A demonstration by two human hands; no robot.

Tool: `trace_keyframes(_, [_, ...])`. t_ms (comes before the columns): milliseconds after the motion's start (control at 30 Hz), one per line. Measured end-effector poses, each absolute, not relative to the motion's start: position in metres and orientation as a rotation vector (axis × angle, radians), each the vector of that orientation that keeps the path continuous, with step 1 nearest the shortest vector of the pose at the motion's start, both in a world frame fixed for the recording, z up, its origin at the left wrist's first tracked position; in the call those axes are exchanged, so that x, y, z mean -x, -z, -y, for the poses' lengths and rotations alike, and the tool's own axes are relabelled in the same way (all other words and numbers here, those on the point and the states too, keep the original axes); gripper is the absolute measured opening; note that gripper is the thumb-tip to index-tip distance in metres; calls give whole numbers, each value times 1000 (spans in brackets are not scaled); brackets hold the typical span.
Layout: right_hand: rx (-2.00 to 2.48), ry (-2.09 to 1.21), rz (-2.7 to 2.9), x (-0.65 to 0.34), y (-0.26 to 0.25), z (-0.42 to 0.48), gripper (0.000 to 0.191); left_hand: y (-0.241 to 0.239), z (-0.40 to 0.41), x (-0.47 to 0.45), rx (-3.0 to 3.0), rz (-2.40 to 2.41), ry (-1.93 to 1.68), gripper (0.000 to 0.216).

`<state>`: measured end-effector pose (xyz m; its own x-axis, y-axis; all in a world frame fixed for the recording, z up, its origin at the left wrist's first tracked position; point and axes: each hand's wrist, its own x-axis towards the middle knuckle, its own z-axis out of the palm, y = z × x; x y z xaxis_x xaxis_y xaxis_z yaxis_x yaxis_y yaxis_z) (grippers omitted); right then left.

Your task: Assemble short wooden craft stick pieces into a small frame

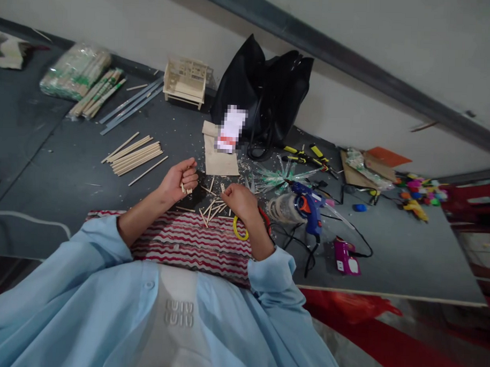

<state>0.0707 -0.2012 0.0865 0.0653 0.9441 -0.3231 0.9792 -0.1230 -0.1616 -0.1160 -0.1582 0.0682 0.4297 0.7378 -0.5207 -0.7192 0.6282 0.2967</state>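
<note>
My left hand (180, 179) is curled round a few short wooden sticks (185, 189), held upright just above the floor. My right hand (239, 201) hangs palm down, fingers bent, over a scatter of short cut sticks (211, 208) at the edge of a red and white striped cloth (186, 243); whether it grips one is hidden. Scissors with yellow and red handles (243, 232) lie under my right wrist.
Long wooden sticks (134, 155) lie to the left. A blue glue gun (308, 207) with black cable, a tape roll (282, 208), pliers (306, 156), a pink box (346, 257), a black bag (264, 96), a small stick-built model (186, 81), and packed sticks (74, 70) surround the spot.
</note>
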Motion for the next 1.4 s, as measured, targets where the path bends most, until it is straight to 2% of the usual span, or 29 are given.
trace_keyframes(200, [-2379,764,-2102,-68,-90,198,13,-65,165,113,-223,-742,-891,29])
trace_keyframes(367, [-2400,1126,-2291,-43,-97,199,12,-66,175,107,-434,-784,-859,36])
trace_keyframes(467, [-2336,1268,-2341,-33,-95,198,16,-65,176,106,-480,-861,-877,32])
trace_keyframes(533, [-2348,1249,-2359,-35,-93,195,24,-64,173,110,-460,-842,-926,25])
trace_keyframes(600, [-2445,1075,-2321,-42,-92,191,30,-64,167,115,-425,-767,-985,18])
trace_keyframes(700, [-2512,741,-2138,-47,-90,188,29,-64,159,122,-343,-656,-1015,15])
trace_keyframes(833, [-2360,587,-2019,-41,-79,188,23,-64,158,123,-249,-622,-948,14])
trace_keyframes(967, [-2385,637,-2028,-41,-74,187,20,-60,161,119,-316,-652,-938,18])
trace_keyframes(1133, [-2412,952,-2248,-41,-83,187,21,-57,169,112,-446,-672,-861,33])
trace_keyframes(1233, [-2299,1080,-2382,-36,-89,190,21,-56,171,110,-474,-699,-842,32])
trace_keyframes(1300, [-2256,1084,-2414,-36,-92,191,26,-56,169,112,-452,-691,-860,29])
trace_keyframes(1400, [-2286,916,-2335,-43,-94,194,30,-58,162,118,-335,-616,-918,33])
